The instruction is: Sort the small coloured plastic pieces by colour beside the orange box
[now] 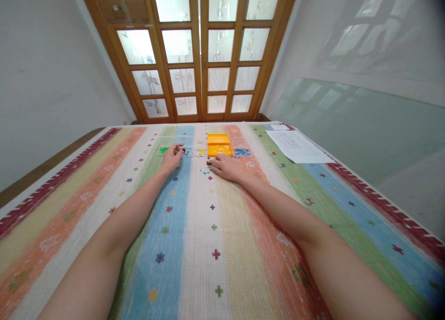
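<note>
My left hand (172, 158) is over a clear box at the far end of the table, thumb and finger drawn close together beside small dark pieces (186, 151). Anything pinched there is too small to make out. Green pieces (164, 150) lie in the box just left of that hand. My right hand (225, 167) rests on the cloth in front of an orange box (220, 139), its fingers curled together by a small dark reddish and green bit (209, 163). A few loose blue pieces (204, 171) lie on the cloth near those fingertips. The orange box stands open with pale pieces inside.
Blue pieces (242, 152) fill a clear box right of the orange one; yellow pieces (201, 151) sit to its left. A printed sheet (295, 146) lies at the right. The striped tablecloth (201, 264) covers the table. Glazed wooden doors (201, 65) stand beyond.
</note>
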Demonstrator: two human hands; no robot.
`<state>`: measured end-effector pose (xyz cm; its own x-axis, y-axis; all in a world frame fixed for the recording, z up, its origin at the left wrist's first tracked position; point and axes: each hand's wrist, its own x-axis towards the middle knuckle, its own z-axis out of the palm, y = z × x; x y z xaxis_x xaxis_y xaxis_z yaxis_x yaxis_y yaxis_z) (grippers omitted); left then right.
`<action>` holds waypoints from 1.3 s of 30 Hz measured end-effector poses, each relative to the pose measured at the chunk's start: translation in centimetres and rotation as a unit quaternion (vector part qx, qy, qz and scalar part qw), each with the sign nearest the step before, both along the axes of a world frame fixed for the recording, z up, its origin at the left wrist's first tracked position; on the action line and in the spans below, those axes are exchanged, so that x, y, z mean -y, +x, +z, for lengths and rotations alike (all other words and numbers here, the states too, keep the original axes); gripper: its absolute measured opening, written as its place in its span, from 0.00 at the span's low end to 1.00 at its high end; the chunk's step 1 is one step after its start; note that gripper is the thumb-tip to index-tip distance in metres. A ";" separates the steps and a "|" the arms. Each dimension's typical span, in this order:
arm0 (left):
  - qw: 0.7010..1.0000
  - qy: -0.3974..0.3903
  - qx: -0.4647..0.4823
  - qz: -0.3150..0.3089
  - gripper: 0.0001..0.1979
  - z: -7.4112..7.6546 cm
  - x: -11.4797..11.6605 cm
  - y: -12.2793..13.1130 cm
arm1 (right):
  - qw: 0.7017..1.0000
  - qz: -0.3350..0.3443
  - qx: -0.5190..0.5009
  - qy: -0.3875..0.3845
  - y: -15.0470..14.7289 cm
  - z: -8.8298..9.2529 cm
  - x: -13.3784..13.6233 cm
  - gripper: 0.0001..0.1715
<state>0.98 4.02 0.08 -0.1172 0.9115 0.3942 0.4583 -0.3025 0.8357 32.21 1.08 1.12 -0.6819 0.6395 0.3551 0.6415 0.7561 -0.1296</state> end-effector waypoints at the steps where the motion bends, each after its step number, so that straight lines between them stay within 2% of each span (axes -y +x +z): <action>1: 0.999 0.008 -0.031 -0.015 0.17 0.0 0.3 0.4 | 1.000 0.000 -0.001 0.002 -0.1 0.0 0.0 0.16; 5: 0.984 0.037 -0.149 -0.085 0.17 0.4 1.8 2.3 | 1.000 0.017 -0.007 -0.002 -0.3 0.3 0.2 0.10; 11: 0.932 0.086 -0.293 -0.197 0.13 0.8 4.0 4.7 | 0.998 0.042 -0.033 -0.022 -0.5 0.7 0.5 0.09; 19: 0.885 0.122 -0.377 -0.245 0.15 1.2 5.1 6.0 | 0.997 0.031 -0.071 -0.029 0.0 0.1 0.0 0.10; 23: 0.862 0.135 -0.403 -0.277 0.17 1.5 5.6 6.6 | 0.996 0.004 -0.081 -0.031 0.1 -0.3 -0.4 0.10; 32: 0.862 0.123 -0.403 -0.281 0.19 0.8 5.2 6.3 | 0.995 -0.010 -0.090 -0.035 0.3 -0.9 -1.2 0.10; 39: 0.866 0.130 -0.402 -0.268 0.19 1.0 5.2 6.3 | 0.995 -0.012 -0.099 -0.029 0.3 -1.0 -1.1 0.11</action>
